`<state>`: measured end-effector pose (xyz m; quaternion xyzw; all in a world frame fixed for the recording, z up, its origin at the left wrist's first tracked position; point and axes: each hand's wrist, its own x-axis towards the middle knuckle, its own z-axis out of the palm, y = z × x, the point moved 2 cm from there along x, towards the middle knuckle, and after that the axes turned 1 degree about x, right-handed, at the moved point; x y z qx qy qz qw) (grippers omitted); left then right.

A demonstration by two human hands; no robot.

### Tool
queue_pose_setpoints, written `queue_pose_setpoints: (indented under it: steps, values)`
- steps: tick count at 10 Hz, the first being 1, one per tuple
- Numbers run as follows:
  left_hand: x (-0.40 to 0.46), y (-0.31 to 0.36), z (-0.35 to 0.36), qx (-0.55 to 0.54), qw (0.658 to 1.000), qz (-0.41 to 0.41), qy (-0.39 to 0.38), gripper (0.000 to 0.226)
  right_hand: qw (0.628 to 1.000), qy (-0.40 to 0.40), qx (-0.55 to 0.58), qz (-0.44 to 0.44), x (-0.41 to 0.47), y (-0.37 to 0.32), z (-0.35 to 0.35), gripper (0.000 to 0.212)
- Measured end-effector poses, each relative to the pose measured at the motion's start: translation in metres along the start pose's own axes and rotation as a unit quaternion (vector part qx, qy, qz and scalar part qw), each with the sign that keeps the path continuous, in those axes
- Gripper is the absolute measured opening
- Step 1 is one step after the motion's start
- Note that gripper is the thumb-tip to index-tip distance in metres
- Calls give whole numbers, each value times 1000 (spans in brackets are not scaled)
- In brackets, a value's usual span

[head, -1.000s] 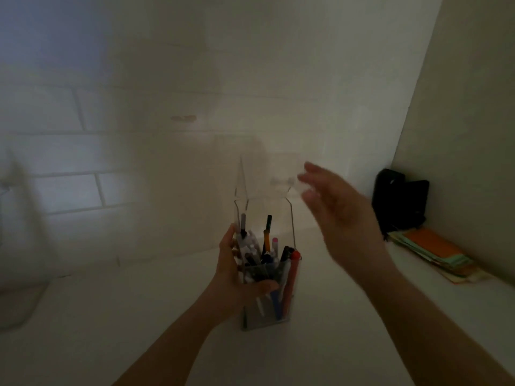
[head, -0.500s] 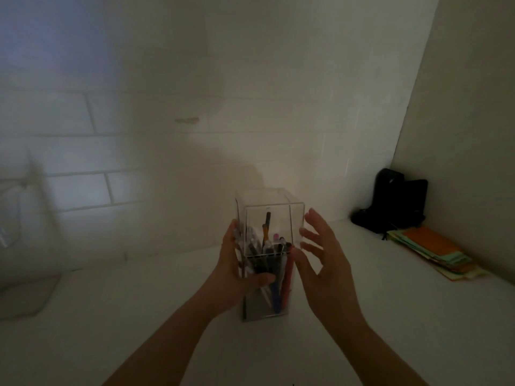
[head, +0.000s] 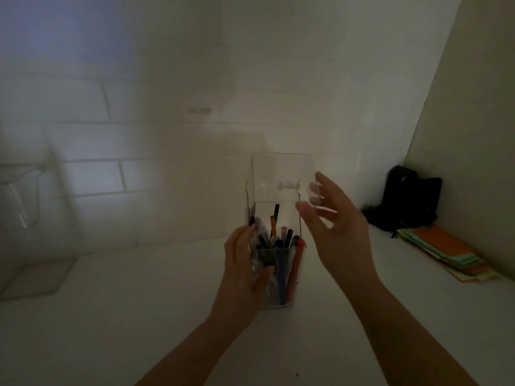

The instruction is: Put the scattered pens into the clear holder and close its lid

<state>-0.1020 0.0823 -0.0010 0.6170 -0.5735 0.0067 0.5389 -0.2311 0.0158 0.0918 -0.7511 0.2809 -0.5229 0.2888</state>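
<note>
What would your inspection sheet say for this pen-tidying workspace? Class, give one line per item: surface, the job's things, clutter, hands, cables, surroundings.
Surface: pale counter, dimly lit.
Job's things: clear holder upright on the counter, pens standing inside; its lid is raised, not shut. No loose pens seen.
Clutter: stack of coloured paper at right; black object in the corner behind it; empty clear container at left.
Hands: left hand wraps the holder's side; right hand open, fingers spread beside the lid, contact unclear.
Cables: nothing seen.
Surroundings: white tiled wall behind, plain side wall at right.
</note>
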Motion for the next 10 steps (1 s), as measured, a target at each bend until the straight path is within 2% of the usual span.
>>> queue_pose_setpoints:
  steps: [1,2,3,4,5,7,9,10]
  values:
    - [1,-4,-1,13,1000,15,0,73,1000,-2,-16,-8,-12,5,2,50]
    - [-1,-8,-2,-34,999,-17,13,63,1000,4,-10,-19,-30,16,5,46]
    - [0,-7,-5,-97,993,-65,20,62,1000,14,-4,-13,-41,24,11,53]
    - [3,-7,-10,-121,990,-71,16,70,1000,16,0,0,-45,30,15,53]
    - [4,-7,-17,-126,990,-64,-4,67,1000,13,11,23,-44,36,17,48]
    - [9,-4,-21,-119,989,-80,32,39,994,-24,60,89,-44,45,21,38]
    - [3,-4,-12,-123,986,-79,79,44,991,-8,83,107,-47,45,25,37]
    - [3,-2,-18,-153,980,-104,67,51,991,-19,71,115,-45,40,19,37]
